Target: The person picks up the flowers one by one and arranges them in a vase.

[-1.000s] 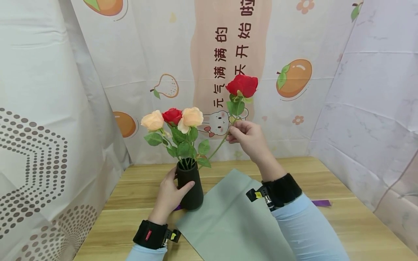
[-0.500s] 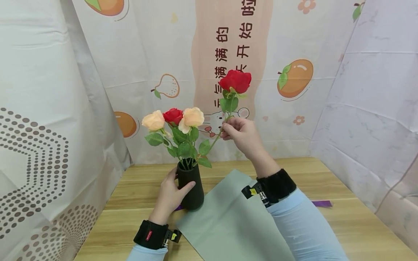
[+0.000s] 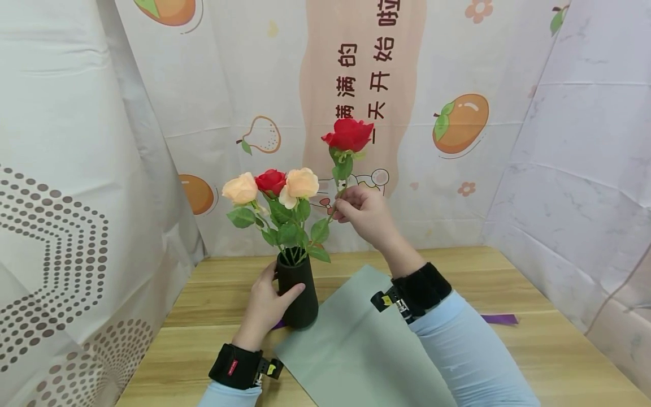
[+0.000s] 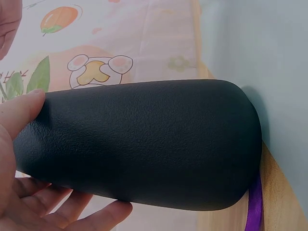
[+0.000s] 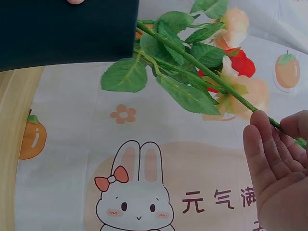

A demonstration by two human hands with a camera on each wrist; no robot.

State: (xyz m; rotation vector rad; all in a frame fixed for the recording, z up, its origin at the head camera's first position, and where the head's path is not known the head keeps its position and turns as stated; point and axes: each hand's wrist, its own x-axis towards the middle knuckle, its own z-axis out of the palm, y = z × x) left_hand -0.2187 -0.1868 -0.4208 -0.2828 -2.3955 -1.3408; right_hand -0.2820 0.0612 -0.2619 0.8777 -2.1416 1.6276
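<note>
Upright on the table stands a black vase (image 3: 299, 297); two peach roses (image 3: 240, 189) and a smaller-looking red rose (image 3: 270, 182) rise from its mouth. My left hand (image 3: 265, 305) grips the vase from its left side, thumb across the front and fingers behind. Above and right of the vase, my right hand (image 3: 368, 217) pinches the stem of another red rose (image 3: 348, 135) between thumb and fingertips. In the right wrist view that green stem (image 5: 207, 71) slants down to the vase's mouth, where its lower end is hidden.
Grey-green wrapping paper (image 3: 366, 339) lies on the wooden table (image 3: 203, 305), right beside the vase's base. A purple ribbon (image 3: 500, 319) lies at the right, with a purple strip (image 4: 255, 207) by the vase base. A printed curtain (image 3: 244, 68) hangs behind.
My right hand has moved left toward the vase, bringing the red rose with it; the bloom rose slightly, then lowered. My left hand stays on the vase.
</note>
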